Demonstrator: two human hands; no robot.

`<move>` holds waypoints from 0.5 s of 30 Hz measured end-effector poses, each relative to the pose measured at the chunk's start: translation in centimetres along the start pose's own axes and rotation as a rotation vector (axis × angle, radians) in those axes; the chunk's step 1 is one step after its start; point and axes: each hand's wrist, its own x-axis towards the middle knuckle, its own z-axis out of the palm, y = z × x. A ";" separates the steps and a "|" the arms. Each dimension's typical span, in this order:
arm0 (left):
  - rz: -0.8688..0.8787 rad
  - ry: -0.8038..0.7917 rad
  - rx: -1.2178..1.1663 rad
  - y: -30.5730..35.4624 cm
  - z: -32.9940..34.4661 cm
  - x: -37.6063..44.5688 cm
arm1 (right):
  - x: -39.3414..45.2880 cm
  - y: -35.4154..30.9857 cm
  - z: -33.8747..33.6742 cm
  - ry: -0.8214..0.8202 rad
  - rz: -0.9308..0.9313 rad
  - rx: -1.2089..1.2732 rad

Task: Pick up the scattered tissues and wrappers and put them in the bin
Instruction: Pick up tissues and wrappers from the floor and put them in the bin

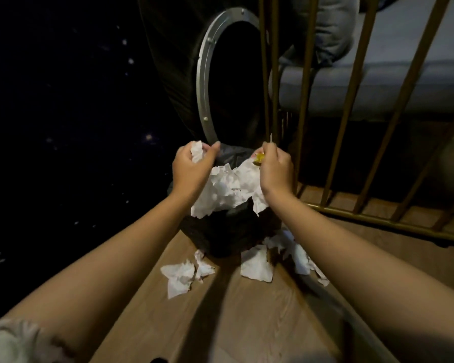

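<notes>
- both hands are hovering over the bin (228,231), a small one lined with a black bag, sitting on the wood floor (247,323)
- left hand (192,166) is curling its fingers round a crumpled white tissue (197,153); thumb and fingers are closing on it from both sides
- right hand (275,169) is pinching a small yellow wrapper (259,158) at the fingertips; a thin pale sliver is sticking up above the knuckles, can't tell what it is
- a heap of tissues (228,189) is already piling at the bin mouth, spilling over the near rim
- still on the floor: one tissue clump (184,276) near-left of the bin base; more floor tissues (257,265) near-right, trailing toward the gold railing (351,218)
- handling: tissue is looking featherweight, soft, crushable; likely tearing if pulled by a corner, so bunching the whole wad in the palm is the better grip; wrapper is probably slick and springy, so pinching firmly across a fold
- risk: the heap is sitting high; new pieces are likely sliding off unless pressed down
</notes>
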 end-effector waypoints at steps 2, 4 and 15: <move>-0.049 0.010 -0.061 -1.4 0.1 1.6 | 0.9 -0.1 1.7 0.028 -0.031 -0.028; -0.111 -0.021 -0.090 -3.2 0.6 2.9 | 1.9 0.1 3.3 0.068 -0.074 -0.068; 0.036 -0.675 0.723 -13.0 5.8 8.1 | 7.2 9.3 11.6 -0.218 0.127 -0.830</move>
